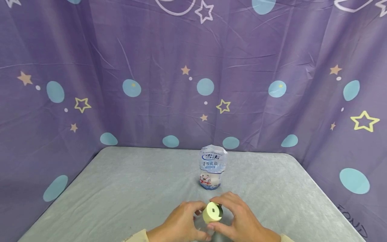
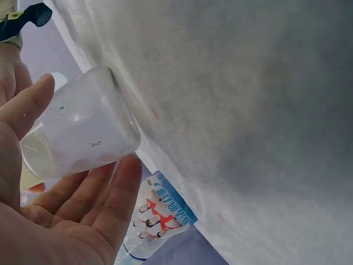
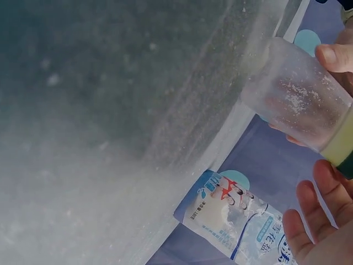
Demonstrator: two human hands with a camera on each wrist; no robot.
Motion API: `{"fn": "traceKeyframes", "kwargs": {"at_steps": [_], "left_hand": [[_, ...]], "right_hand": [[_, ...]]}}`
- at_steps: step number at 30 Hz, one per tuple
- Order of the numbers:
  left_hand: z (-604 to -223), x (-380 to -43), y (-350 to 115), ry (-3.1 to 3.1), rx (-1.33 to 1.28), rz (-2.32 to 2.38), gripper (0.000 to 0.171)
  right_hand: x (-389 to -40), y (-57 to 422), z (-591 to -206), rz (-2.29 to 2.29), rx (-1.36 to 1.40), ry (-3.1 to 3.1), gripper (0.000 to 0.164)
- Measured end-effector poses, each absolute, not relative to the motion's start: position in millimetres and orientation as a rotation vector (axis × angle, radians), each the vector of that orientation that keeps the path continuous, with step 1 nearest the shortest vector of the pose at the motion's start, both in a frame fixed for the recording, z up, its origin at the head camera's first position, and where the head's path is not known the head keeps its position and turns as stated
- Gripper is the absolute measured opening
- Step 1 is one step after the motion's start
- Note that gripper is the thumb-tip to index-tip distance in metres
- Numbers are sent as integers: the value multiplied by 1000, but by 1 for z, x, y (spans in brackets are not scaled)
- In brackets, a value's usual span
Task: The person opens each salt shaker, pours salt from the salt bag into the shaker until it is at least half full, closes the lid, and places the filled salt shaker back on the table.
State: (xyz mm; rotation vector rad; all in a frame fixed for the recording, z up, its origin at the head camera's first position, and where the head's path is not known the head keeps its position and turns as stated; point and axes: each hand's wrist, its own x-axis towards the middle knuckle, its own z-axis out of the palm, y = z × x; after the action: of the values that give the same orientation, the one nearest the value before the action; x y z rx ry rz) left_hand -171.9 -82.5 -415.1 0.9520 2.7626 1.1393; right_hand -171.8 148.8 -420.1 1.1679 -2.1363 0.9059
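Observation:
A clear jar (image 2: 91, 121) with a pale yellow and dark green lid (image 1: 210, 214) stands in front of the person, between both hands. White grains cling to the jar's wall in the right wrist view. The left hand (image 1: 181, 222) holds the jar's body, its thumb on one side and fingers along the other. From the right, the right hand (image 1: 240, 216) has its thumb and index finger around the lid; its other fingers are spread beside the jar. Beyond them a blue and white salt bag (image 1: 212, 168) stands upright.
A pale grey cloth (image 1: 145, 181) covers the table. Behind and on both sides hangs a purple curtain (image 1: 169, 111) printed with stars and blue ovals.

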Motion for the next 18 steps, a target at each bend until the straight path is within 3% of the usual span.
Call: {"fn": "traceKeyframes", "kwargs": {"at_steps": [18], "left_hand": [[-423,-174,-82,2707,915,1129,60]], "right_hand": [[-170,159,-423,953,1128,-2150,53]]}}
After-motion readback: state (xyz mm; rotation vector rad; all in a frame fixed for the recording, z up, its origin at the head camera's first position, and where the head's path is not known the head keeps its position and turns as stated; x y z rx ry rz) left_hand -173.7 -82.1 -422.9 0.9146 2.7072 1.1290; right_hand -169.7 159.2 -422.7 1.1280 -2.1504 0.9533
